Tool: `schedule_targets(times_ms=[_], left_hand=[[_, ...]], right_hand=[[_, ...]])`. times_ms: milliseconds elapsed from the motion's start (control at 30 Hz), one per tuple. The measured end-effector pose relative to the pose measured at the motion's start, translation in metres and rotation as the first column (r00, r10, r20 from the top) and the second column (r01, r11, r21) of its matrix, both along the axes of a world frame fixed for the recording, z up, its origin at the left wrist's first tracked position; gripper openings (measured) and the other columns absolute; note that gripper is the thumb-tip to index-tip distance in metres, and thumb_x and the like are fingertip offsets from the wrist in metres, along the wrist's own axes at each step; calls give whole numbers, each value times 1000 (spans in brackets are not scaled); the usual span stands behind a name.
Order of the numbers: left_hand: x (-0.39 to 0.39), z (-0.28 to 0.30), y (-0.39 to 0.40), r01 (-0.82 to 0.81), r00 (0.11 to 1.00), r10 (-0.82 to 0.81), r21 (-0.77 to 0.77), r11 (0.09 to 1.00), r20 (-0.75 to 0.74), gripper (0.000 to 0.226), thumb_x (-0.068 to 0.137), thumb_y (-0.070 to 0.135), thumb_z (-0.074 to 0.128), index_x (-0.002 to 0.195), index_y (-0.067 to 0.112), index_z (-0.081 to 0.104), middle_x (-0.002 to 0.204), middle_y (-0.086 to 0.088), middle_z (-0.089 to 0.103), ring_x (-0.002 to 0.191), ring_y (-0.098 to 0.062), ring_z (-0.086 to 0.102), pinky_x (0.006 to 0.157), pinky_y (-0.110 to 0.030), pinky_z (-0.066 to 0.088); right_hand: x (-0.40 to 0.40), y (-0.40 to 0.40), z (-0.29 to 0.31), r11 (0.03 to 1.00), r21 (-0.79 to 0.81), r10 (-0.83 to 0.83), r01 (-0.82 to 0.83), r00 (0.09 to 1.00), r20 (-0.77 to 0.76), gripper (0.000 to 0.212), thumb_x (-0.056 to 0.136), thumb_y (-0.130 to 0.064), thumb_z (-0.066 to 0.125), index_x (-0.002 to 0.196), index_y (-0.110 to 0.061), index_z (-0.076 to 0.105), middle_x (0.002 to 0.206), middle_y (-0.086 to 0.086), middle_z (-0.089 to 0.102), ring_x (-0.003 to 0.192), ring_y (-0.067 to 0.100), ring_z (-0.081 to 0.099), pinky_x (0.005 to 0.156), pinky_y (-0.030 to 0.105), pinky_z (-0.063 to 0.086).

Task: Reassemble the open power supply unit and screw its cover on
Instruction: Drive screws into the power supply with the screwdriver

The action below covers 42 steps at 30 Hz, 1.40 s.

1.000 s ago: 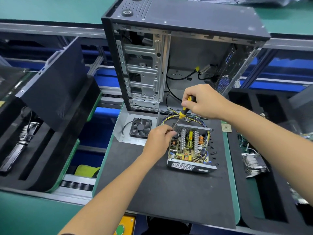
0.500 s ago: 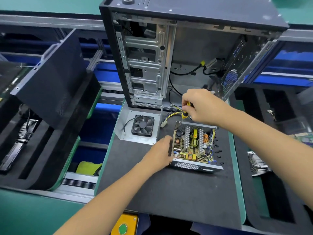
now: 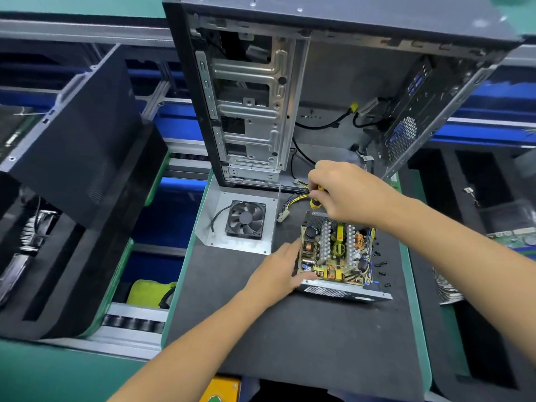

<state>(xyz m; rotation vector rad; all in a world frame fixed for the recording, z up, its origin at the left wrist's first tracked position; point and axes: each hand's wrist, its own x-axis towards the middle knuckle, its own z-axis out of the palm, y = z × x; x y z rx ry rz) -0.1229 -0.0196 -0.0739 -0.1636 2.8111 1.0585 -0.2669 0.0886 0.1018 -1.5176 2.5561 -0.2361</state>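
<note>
We find no brand, label or writing that can be read anywhere here; the parts on the board are too small and blurred for markings.

The open power supply unit (image 3: 338, 258) lies on the dark surface (image 3: 290, 338), just in front of the open computer case (image 3: 319, 91), with its circuit board bare to the camera. Our left hand (image 3: 280, 269) rests against the unit's left side; its fingers (image 3: 293, 248) lie fairly straight along the wall while the thumb touches the near rim. Our right hand (image 3: 345, 192) hovers over the unit's far edge, fingers curled round a yellow-handled screwdriver (image 3: 316, 200). Only a bit of the handle shows; the shaft and tip are hidden under the hand, so we cannot tell what the tip touches.

To the left of the unit lies the cover (image 3: 237, 220), a bent metal plate carrying a black fan (image 3: 246, 219). A bundle of wires (image 3: 293, 198) runs from the unit's far side, partly hidden by the right hand. Small black screws (image 3: 380, 264) are scattered just right of the unit; their count is hard to make out. The case's top is cut off by the frame.
</note>
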Motion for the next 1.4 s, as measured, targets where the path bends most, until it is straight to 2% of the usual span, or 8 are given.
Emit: schedule_targets(times_ms=[133, 200, 267, 500, 733, 933, 1267, 1400], left_hand=[[-3, -1, -1, -53, 999, 52, 70, 996, 14, 83, 86, 57, 60, 151, 24, 22, 115, -3, 55, 94, -23, 58, 86, -35, 48], [-4, -1, -1, -30, 999, 31, 59, 998, -24, 74, 86, 54, 60, 147, 28, 27, 106, -3, 60, 95, -24, 59, 78, -28, 45], [-2, 0, 1, 27, 995, -29, -17, 999, -91, 60, 90, 50, 57, 140, 24, 35, 96, -2, 61, 93, -25, 59, 70, -25, 38], [-7, -2, 2, 145, 971, -167, -132, 981, -170, 29, 97, 18, 52, 121, 4, 45, 97, -14, 69, 86, -37, 60, 59, -36, 33], [-9, 0, 4, 94, 978, -116, -136, 986, -171, 40, 97, 37, 51, 120, 4, 48, 91, -15, 67, 80, -42, 59, 61, -46, 46], [-11, -1, 1, 98, 985, -113, -114, 989, -130, 35, 98, 42, 49, 116, 13, 41, 78, -10, 61, 73, -38, 57, 54, -35, 34], [-13, -7, -1, 100, 987, -110, -85, 991, -119, 35, 96, 47, 50, 114, 20, 37, 79, -8, 62, 74, -35, 58, 55, -36, 37], [-13, -8, -2, 101, 986, -113, -98, 990, -124, 34, 96, 48, 50, 112, 23, 34, 69, 1, 49, 70, -34, 57, 52, -33, 31]], right_hand=[[1, 0, 2, 1000, 15, 7, -7, 1000, -17, 13, 97, -22, 50, 95, -12, 57, 97, 2, 51, 85, 22, 54, 75, 36, 45], [1, 1, 3, 1000, 23, 5, -4, 1000, -17, 13, 97, -22, 49, 96, -11, 57, 97, 2, 51, 85, 22, 54, 76, 36, 46], [1, 2, 4, 999, 33, 1, 0, 1000, -22, 14, 97, -22, 49, 97, -11, 57, 98, 3, 51, 86, 23, 55, 77, 38, 46], [2, 4, 1, 999, 43, 1, 1, 999, -55, 16, 99, -22, 47, 99, -10, 57, 99, 4, 50, 83, 24, 55, 75, 36, 46], [2, -2, -9, 998, 61, 41, -35, 995, -92, 17, 99, -23, 46, 100, -9, 56, 100, 6, 50, 80, 28, 57, 70, 37, 46], [-3, -6, -22, 992, 123, 52, -35, 989, -137, 17, 100, -23, 45, 100, -10, 55, 98, 5, 48, 76, 27, 56, 61, 28, 29], [-8, -9, -28, 990, 141, 48, -29, 990, -135, 14, 99, -22, 48, 98, -10, 56, 93, 2, 45, 72, 25, 54, 61, 27, 31], [-10, -9, -29, 991, 129, 34, -19, 993, -116, 15, 99, -23, 48, 98, -10, 57, 93, 2, 46, 73, 25, 56, 62, 27, 30]])
